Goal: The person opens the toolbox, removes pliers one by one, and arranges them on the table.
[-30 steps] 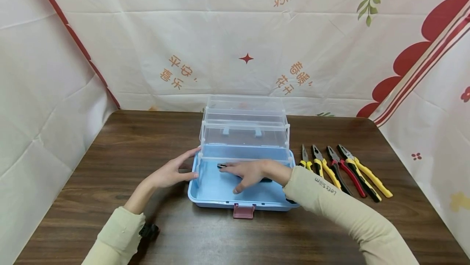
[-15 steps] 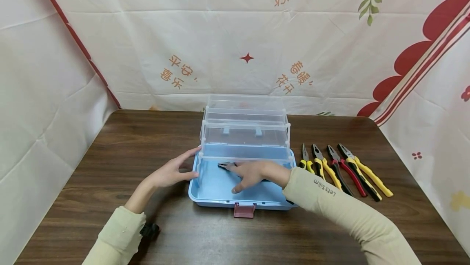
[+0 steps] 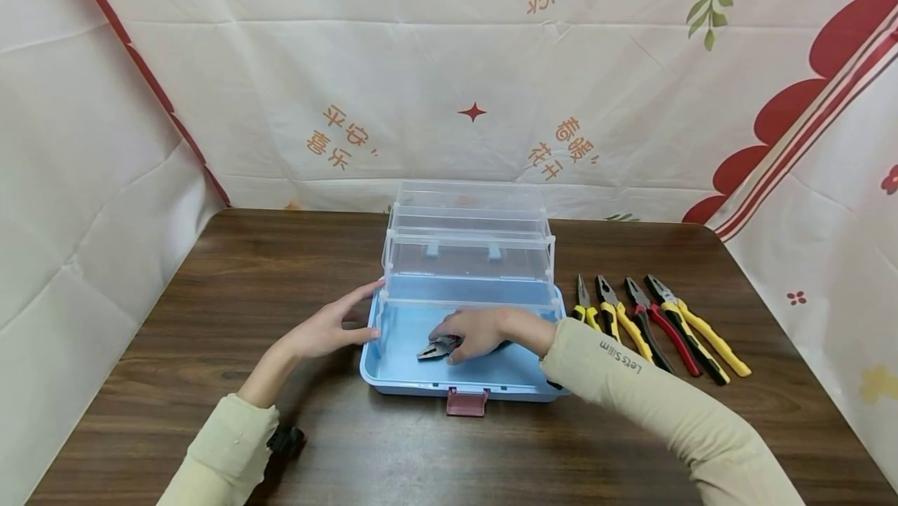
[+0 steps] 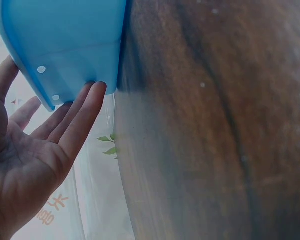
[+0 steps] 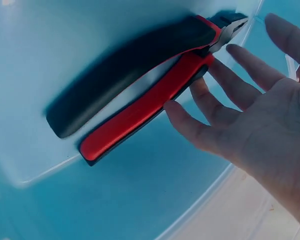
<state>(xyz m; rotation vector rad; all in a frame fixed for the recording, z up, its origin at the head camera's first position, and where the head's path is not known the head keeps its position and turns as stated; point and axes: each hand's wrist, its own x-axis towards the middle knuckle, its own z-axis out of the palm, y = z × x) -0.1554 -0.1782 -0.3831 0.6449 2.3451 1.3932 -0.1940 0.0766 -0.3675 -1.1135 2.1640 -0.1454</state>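
Observation:
Inside the light blue toolbox (image 3: 403, 372) lies a pair of pliers (image 3: 438, 348), its metal nose pointing left. The right wrist view shows the black and red handles of the pliers (image 5: 145, 117) on the box floor. My right hand (image 3: 480, 330) reaches over them, largely hiding the handles in the head view. Its extended fingertips touch the red handle from the side. At the box's left end, my left hand (image 3: 319, 330) rests with spread, straight fingers against the outer wall. In the left wrist view the left hand (image 4: 42, 155) touches the blue wall.
Clear plastic trays (image 3: 470, 253) stand raised at the box's back. A maroon latch (image 3: 466, 403) hangs at its front. Several more pliers lie in a row at right, including red-and-black pliers (image 3: 659, 323) and yellow-and-black pliers (image 3: 691, 327). A patterned cloth (image 3: 435, 61) hangs behind the table (image 3: 281, 256).
The pliers' nose has swung toward the front of the box, from beyond my right fingers to near the thumb. My right fingers have drawn back slightly. The left hand has stayed put.

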